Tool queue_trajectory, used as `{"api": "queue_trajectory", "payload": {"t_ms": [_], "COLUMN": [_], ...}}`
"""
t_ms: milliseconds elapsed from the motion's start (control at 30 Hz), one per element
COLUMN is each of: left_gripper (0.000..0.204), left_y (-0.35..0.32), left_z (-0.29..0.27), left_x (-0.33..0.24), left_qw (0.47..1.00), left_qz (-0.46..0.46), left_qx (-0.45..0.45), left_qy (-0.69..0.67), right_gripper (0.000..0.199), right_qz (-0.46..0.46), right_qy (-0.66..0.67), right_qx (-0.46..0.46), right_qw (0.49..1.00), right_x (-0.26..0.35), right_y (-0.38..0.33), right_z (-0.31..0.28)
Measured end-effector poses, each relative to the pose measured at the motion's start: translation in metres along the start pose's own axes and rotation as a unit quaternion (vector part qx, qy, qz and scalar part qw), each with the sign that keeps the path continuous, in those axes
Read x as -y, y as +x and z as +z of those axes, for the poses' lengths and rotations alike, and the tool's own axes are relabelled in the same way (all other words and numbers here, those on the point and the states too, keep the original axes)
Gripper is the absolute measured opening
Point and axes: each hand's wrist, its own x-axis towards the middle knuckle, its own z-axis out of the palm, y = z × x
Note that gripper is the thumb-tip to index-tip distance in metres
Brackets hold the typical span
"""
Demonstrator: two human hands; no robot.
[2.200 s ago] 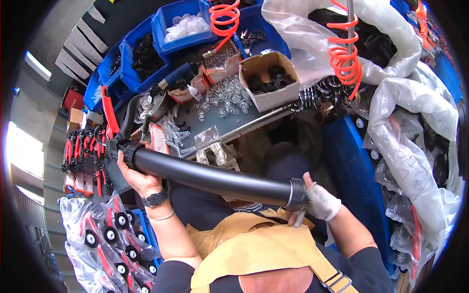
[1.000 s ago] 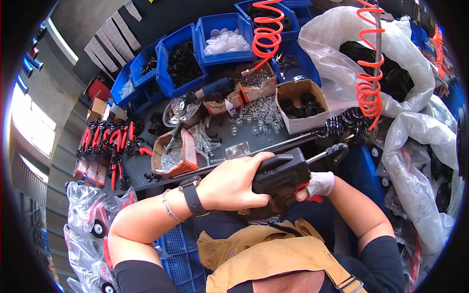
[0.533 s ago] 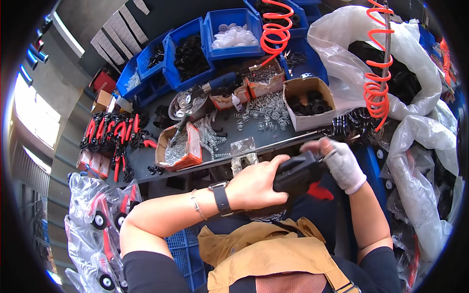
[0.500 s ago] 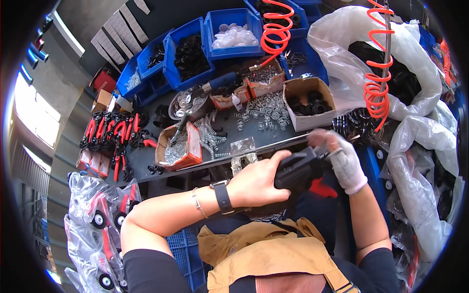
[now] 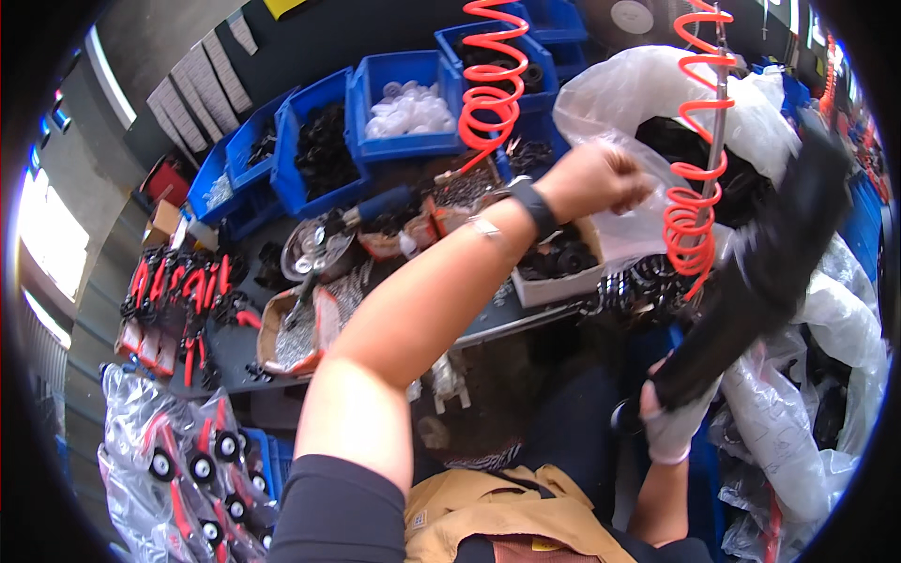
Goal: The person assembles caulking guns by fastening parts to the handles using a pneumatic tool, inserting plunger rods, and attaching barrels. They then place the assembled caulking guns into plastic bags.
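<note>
The person's right hand (image 5: pixel 671 422), which wears a light glove, is closed around the lower end of a thick black hose (image 5: pixel 760 272). The hose goes up and to the right from this hand, and its upper end is blurred near a big clear plastic bag (image 5: pixel 657 103). A red coiled air line (image 5: pixel 699 178) hangs in front of this bag, just to the left of the hose.

The left hand (image 5: pixel 601 178) is lifted high, to the left of the hose and well apart from it. Its fingers are curled into a loose fist at the edge of the clear bag; the picture does not show if they hold something. A black watch sits on the wrist.

Below the left hand, and to the left of the hose, stands a cardboard box (image 5: pixel 558 267) with black rings inside. Further left of the hose there is a workbench (image 5: pixel 497 324) covered with small metal parts, and behind it a row of blue bins (image 5: pixel 375 113). One bin holds white parts, another black ones. A second red coiled line (image 5: pixel 493 80) hangs over the bins. Far to the left of the hose, red-handled pliers (image 5: pixel 174 296) lie in a group.
</note>
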Motion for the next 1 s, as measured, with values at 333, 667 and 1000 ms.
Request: {"api": "queue_trajectory", "payload": {"t_ms": [333, 667, 1000], "left_gripper": [0.023, 0.031, 0.036], "left_y": [0.119, 0.093, 0.077], "left_z": [0.035, -0.002, 0.019], "left_x": [0.129, 0.1, 0.13], "left_qw": [0.727, 0.953, 0.96], "left_qz": [0.088, -0.038, 0.1], "left_qx": [0.338, 0.107, -0.051], "left_qy": [0.591, 0.282, 0.255], "right_gripper": [0.061, 0.059, 0.062], "right_qz": [-0.061, -0.063, 0.007], "right_qy": [0.051, 0.027, 0.009], "right_qx": [0.04, 0.032, 0.031], "right_qw": [0.996, 0.997, 0.999], "right_x": [-0.016, -0.014, -0.006], "right_y": [-0.03, -0.026, -0.048], "right_z": [-0.017, -0.024, -0.029]}}
